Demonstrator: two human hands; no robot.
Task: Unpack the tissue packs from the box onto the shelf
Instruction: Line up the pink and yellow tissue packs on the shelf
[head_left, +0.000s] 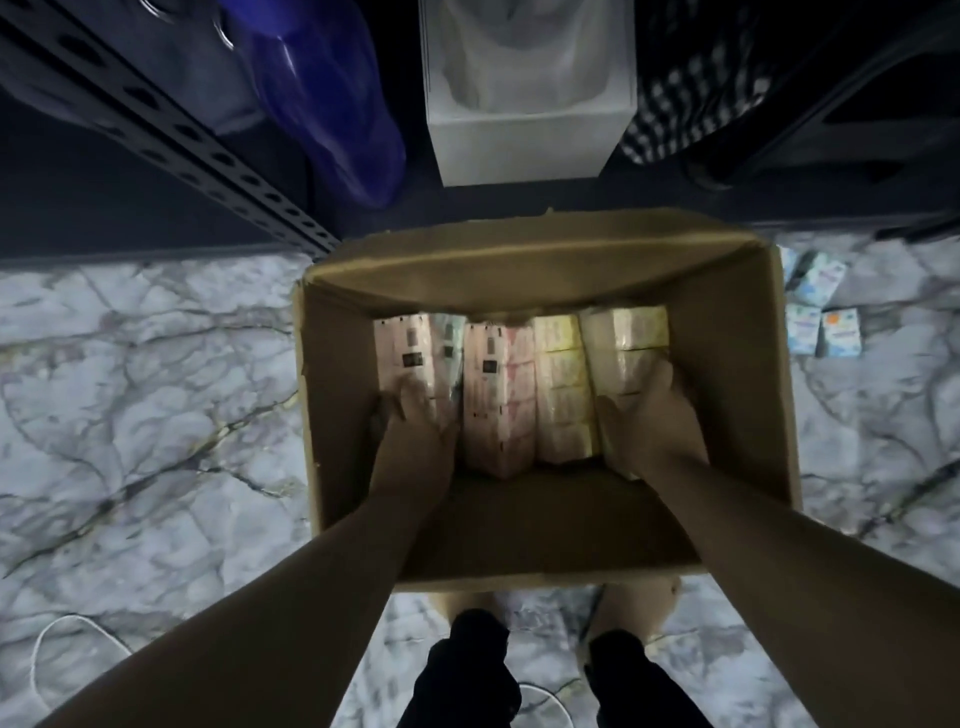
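Observation:
An open cardboard box (737, 374) stands on the marble floor in front of a dark metal shelf (171, 140). Several wrapped tissue packs lie side by side in its far half. My left hand (415, 431) grips the pink pack at the far left (405, 348), fingers curled over its near end and left side. My right hand (649, 415) grips the pale yellow pack at the far right (623, 338) the same way. Between them lie a pink pack (498, 395) and a yellow pack (563, 384). The near half of the box floor is bare.
On the shelf sit a blue plastic bag (332, 98), a white box (530, 104) and a checked cloth (691, 93). A few small tissue packs (815, 306) lie on the floor right of the box. A white cable (57, 644) curls at lower left. My legs stand below the box.

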